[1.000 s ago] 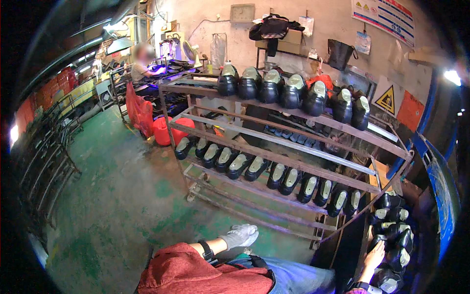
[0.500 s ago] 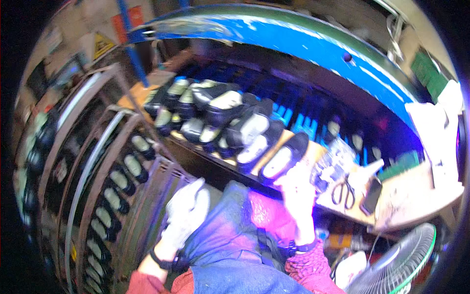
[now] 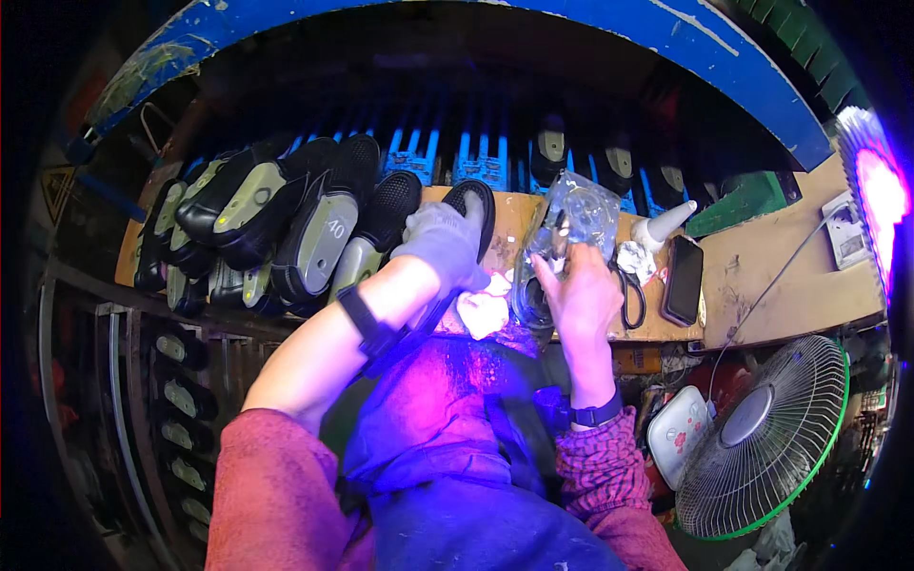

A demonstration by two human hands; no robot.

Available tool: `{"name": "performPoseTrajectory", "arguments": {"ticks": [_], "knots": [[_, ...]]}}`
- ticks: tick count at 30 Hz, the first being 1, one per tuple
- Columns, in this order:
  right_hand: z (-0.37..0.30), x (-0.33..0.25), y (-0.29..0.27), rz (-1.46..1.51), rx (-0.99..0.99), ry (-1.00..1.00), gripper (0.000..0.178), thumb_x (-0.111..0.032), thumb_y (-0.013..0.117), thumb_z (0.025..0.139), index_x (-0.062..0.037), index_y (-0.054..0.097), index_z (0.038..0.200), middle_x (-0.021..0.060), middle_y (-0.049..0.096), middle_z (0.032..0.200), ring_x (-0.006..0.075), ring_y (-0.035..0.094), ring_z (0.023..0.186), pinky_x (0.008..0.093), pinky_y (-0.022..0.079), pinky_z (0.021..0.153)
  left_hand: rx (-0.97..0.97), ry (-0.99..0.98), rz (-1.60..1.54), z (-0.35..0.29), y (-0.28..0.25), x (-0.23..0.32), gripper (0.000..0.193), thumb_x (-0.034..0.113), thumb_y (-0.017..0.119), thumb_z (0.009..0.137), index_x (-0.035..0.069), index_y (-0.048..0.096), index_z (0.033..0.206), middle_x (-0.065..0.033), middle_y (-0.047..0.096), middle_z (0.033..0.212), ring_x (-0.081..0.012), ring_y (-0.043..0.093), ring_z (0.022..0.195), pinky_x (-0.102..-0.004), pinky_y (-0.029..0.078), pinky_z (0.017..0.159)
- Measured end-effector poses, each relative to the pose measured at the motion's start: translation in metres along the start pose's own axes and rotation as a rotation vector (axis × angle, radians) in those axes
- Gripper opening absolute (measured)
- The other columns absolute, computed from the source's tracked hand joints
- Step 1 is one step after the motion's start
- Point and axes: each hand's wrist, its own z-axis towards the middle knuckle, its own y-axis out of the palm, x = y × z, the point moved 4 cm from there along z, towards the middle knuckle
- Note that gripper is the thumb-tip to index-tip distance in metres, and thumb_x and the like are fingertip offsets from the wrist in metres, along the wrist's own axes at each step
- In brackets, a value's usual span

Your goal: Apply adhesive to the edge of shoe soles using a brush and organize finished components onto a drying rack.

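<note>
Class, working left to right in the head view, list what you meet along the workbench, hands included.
Pile of shoes → gloved left hand → bare right hand → scissors → black phone → white box.

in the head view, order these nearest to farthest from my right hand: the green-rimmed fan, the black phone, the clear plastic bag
From the right hand:
1. Clear plastic bag: right at its fingertips, on the far side.
2. Black phone: off to its right.
3. Green-rimmed fan: farther right, toward the picture's lower edge.
</note>
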Motion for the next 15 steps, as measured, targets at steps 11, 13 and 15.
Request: {"name": "performPoseTrajectory", "arguments": {"ticks": [11, 13, 15], "knots": [[-0.024, 0.018, -0.022, 0.715, -0.016, 0.145, 0.021, -0.015, 0.071, 0.079, -0.0015, 0.055, 0.081, 0.0103, 0.059, 0.071, 0.0221, 0.061, 0.062, 0.0312, 0.046, 0.055, -0.021, 0.113, -0.198, -0.023, -0.012, -0.022, 0.113, 0.060, 0.072, 0.061, 0.002, 0.019, 0.143, -0.0267, 0.062, 0.105, -0.0353, 0.062, 0.099, -0.0406, 0.047, 0.088], [-0.027, 0.017, -0.026, 0.577, -0.082, 0.049, 0.022, -0.016, 0.072, 0.079, -0.0014, 0.056, 0.084, 0.0112, 0.061, 0.075, 0.0227, 0.061, 0.064, 0.0312, 0.047, 0.058, -0.026, 0.076, -0.284, -0.034, -0.021, -0.025, 0.118, 0.061, 0.073, 0.059, 0.004, 0.014, 0.145, -0.0289, 0.058, 0.109, -0.0392, 0.060, 0.101, -0.0422, 0.046, 0.090], [-0.029, 0.020, -0.032, 0.573, -0.029, 0.027, 0.021, -0.015, 0.071, 0.079, -0.0014, 0.056, 0.085, 0.0116, 0.061, 0.076, 0.0234, 0.061, 0.065, 0.0315, 0.047, 0.060, 0.092, 0.037, -0.302, -0.049, -0.031, -0.024, 0.118, 0.057, 0.075, 0.060, 0.005, 0.013, 0.145, -0.0298, 0.056, 0.112, -0.0409, 0.059, 0.102, -0.0432, 0.046, 0.090]]}}
